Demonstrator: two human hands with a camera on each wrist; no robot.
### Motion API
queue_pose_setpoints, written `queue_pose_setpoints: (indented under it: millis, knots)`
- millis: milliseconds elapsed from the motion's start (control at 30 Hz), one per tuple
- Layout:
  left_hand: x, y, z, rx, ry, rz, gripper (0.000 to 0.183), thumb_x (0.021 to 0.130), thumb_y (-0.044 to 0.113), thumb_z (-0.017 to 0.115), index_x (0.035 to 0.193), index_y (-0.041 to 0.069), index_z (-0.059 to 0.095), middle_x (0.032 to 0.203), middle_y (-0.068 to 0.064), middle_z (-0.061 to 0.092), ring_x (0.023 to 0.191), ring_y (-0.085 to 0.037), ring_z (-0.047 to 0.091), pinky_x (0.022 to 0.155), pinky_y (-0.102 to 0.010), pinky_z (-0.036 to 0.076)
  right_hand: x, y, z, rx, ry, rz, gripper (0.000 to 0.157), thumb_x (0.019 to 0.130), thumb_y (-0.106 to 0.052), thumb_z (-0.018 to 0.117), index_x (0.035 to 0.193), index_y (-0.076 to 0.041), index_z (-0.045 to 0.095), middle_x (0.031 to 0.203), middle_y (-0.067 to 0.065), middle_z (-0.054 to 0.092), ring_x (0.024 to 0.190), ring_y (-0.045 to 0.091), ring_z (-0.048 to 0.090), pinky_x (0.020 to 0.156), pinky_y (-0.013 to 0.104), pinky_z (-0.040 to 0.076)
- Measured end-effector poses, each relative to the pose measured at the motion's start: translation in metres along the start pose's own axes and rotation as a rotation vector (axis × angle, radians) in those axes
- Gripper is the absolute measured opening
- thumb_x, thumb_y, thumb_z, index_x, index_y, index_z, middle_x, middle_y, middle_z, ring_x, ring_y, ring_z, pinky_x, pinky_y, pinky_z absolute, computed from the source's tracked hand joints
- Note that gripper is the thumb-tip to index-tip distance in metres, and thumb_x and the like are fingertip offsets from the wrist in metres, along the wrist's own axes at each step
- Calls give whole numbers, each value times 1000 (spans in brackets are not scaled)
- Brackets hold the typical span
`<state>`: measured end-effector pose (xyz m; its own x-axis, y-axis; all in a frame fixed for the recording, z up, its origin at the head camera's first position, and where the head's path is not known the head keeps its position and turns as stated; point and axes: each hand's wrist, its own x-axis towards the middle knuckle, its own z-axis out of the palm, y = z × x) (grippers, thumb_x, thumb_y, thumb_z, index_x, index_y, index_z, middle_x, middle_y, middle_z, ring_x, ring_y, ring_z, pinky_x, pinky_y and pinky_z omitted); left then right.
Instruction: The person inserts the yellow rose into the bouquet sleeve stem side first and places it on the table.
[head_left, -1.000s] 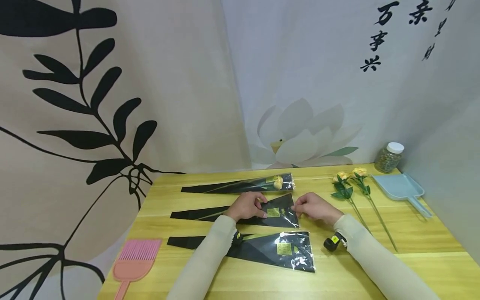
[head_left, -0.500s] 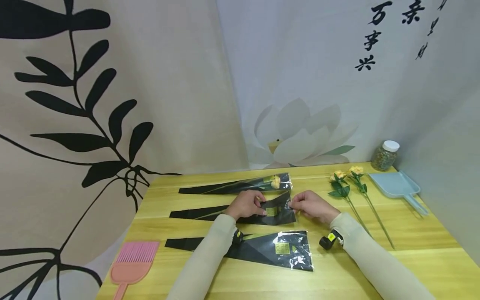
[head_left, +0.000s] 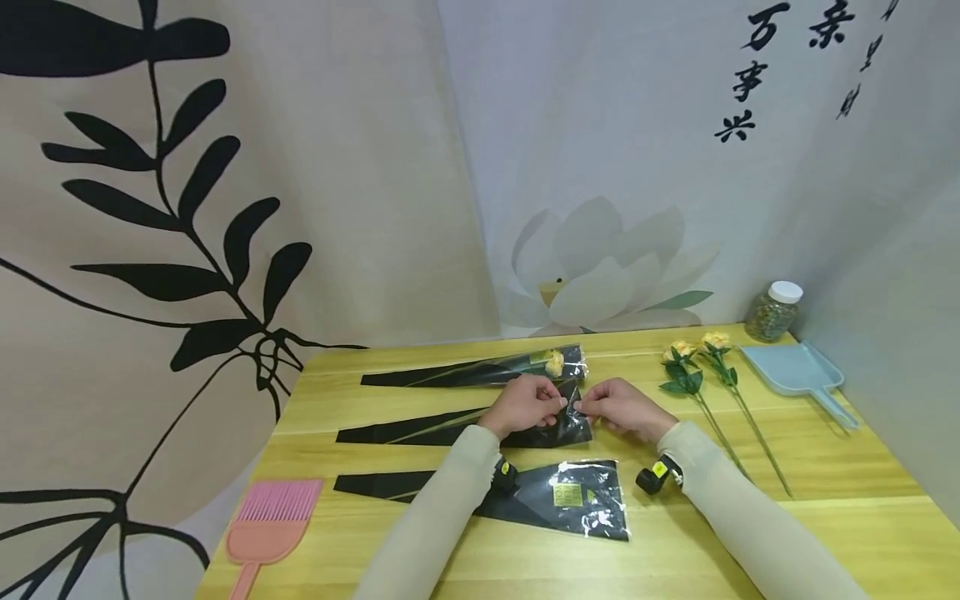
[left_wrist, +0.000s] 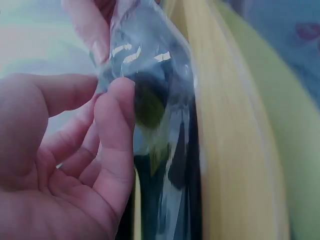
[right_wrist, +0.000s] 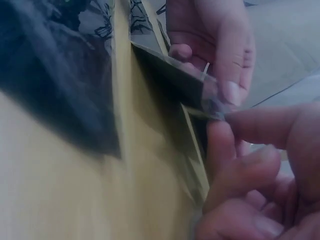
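Note:
A black flower sleeve (head_left: 435, 427) with a clear front is the middle one of three on the table, its wide end to the right. My left hand (head_left: 523, 404) pinches the film at that wide end between thumb and index finger. Facing it, my right hand (head_left: 626, 408) pinches the edge of the same opening. In the left wrist view the shiny film (left_wrist: 165, 65) rises at the fingertips of both hands. The right wrist view shows the sleeve's edge (right_wrist: 180, 82) lifted between them. My left hand covers part of the sleeve in the head view.
Behind lies a sleeve (head_left: 480, 371) holding a yellow rose (head_left: 554, 363); another sleeve (head_left: 540, 504) lies in front. Two yellow roses (head_left: 697, 383), a blue dustpan (head_left: 791, 367) and a lidded jar (head_left: 772, 315) are at right. A pink brush (head_left: 266, 533) lies left.
My left hand has moved right along the middle sleeve to its wide end, now covering the gold label, and is close to my right hand. The right hand has drawn the sleeve's edge slightly left.

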<state>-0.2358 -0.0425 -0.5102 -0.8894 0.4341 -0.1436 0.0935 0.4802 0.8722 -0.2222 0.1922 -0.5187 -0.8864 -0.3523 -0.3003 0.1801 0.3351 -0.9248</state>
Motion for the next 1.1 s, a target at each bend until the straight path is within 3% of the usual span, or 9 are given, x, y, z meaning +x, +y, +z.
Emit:
queue_pose_setpoints:
  millis: [200, 367, 533, 833, 1100]
  knots:
    - [2, 4, 11, -181, 14, -118, 19, 103, 28, 72, 97, 10, 70, 82, -4, 72, 67, -12, 73, 62, -26, 62, 1, 1, 5, -26, 20, -25, 20, 101, -21, 71, 96, -2, 73, 74, 3, 67, 44, 5, 35, 42, 22, 28]
    - [4, 3, 20, -214, 27, -191, 29, 100, 39, 74, 92, 12, 66, 78, -3, 70, 66, -13, 71, 59, -26, 60, 1, 2, 13, -71, 62, -51, 16, 98, -16, 73, 94, 0, 72, 75, 2, 67, 47, 5, 38, 43, 21, 31]
    - [8, 2, 25, -184, 66, -178, 35, 97, 45, 76, 86, 14, 66, 74, 0, 66, 65, -13, 68, 59, -26, 59, 2, 1, 16, -98, 87, -90, 15, 95, -16, 77, 93, -1, 73, 79, 2, 68, 50, 6, 43, 46, 21, 37]
    - [11, -2, 20, -292, 67, -230, 17, 94, 28, 72, 94, 12, 68, 86, -3, 72, 72, -15, 74, 65, -27, 62, -3, -1, 7, -51, 63, -22, 21, 103, -21, 72, 97, -1, 72, 74, 2, 64, 45, 7, 37, 43, 22, 31]
    - [10, -6, 21, -292, 67, -177, 15, 91, 23, 75, 96, 11, 69, 87, -4, 75, 76, -15, 75, 71, -30, 63, -5, 4, 4, -94, 95, 10, 17, 101, -19, 71, 96, -2, 70, 77, 7, 71, 44, 7, 38, 42, 23, 32]
